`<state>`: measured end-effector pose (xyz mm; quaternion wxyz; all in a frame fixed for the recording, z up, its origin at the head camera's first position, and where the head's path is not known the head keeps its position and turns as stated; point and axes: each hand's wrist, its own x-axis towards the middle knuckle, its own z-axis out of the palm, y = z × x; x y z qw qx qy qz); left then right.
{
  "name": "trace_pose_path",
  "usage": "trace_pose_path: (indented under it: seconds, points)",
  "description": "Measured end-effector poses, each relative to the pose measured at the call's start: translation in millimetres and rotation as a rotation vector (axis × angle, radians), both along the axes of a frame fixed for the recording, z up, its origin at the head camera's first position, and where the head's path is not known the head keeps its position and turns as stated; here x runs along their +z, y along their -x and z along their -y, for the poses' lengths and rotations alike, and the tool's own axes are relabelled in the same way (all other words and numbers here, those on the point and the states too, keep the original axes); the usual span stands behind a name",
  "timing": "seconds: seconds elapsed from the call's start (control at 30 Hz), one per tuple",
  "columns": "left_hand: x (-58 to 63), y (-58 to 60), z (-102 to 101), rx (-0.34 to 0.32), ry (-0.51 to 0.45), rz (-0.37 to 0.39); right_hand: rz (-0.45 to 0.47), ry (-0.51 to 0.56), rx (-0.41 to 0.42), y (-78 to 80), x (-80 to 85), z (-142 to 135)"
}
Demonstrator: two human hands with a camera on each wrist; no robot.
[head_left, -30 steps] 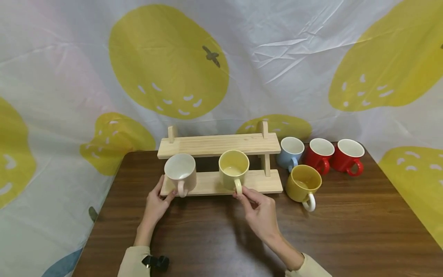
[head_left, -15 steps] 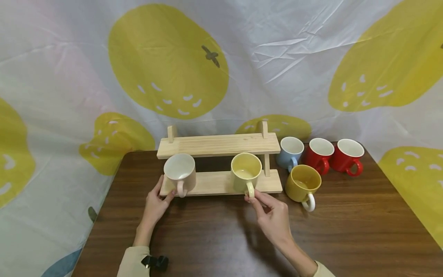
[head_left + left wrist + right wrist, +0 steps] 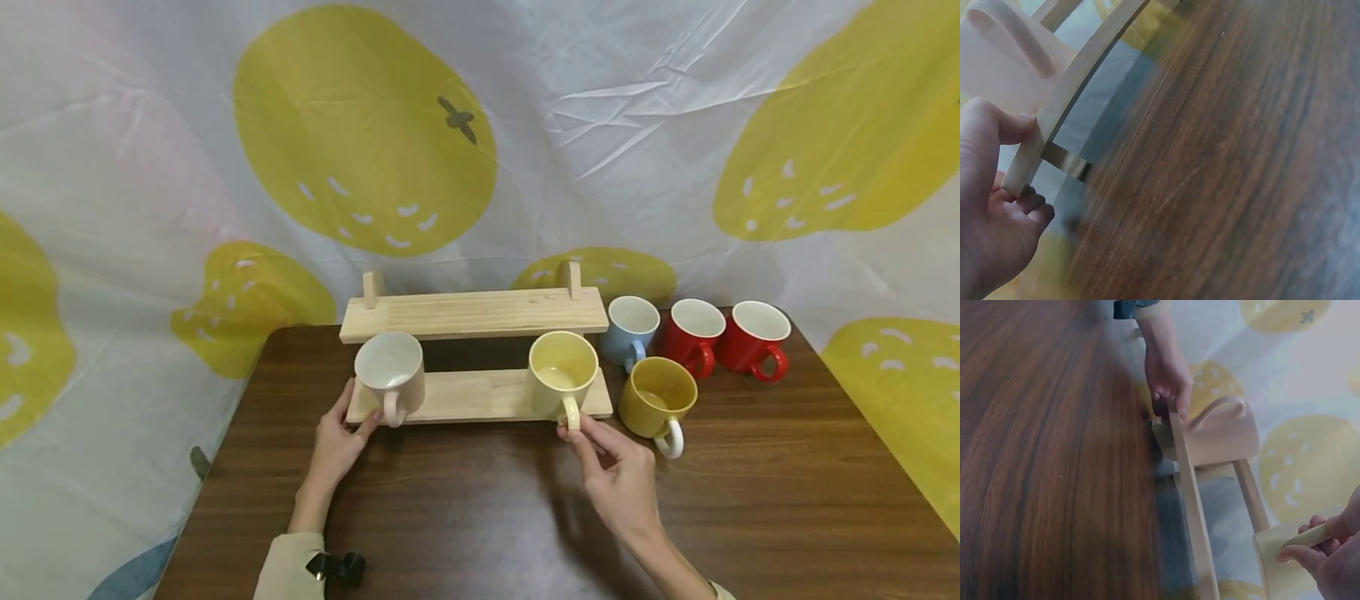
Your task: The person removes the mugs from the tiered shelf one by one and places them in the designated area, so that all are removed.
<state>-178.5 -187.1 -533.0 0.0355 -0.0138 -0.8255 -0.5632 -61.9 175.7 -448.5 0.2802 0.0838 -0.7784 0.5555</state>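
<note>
A two-tier wooden shelf (image 3: 472,396) stands on the table. My left hand (image 3: 336,446) grips the left end of its lower board, thumb on top and fingers curled beneath, as the left wrist view shows. Close by that hand, a pale pink mug (image 3: 408,390) with a white inside sits on the lower board, handle toward me. My right hand (image 3: 621,482) pinches the handle of a pale yellow mug (image 3: 546,395). That mug is upright over the right part of the lower board and hides some of it, including the right support post.
Right of the shelf are a light blue mug (image 3: 621,343), two red mugs, the nearer one (image 3: 675,343) beside the blue, and a mustard mug (image 3: 645,417) with a white handle. The dark wooden table (image 3: 465,517) meets a fruit-patterned cloth (image 3: 585,150) behind.
My right hand has moved the pale yellow mug rightward, from the middle of the lower board to near its right end. My left hand and the pale pink mug have stayed put.
</note>
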Motion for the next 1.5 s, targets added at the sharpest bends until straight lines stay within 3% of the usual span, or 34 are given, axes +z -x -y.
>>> trace_pose_path:
  seconds: [0.23,0.53,1.03,1.5]
  points:
    - [1.2,-1.4,0,-0.002,0.031,0.02,-0.086,0.028,-0.009,-4.2,6.8,-9]
    - [-0.8,-1.1,0,-0.009,0.022,0.028,-0.103,0.063,-0.063,-10.9,10.8,-30]
    - [2.5,-3.9,0,-0.012,0.032,0.014,-0.064,0.085,-0.196,-18.6,17.7,-66]
    - [3.3,-5.7,0,-0.008,0.041,0.022,-0.004,0.01,-0.345,-24.0,21.5,-101]
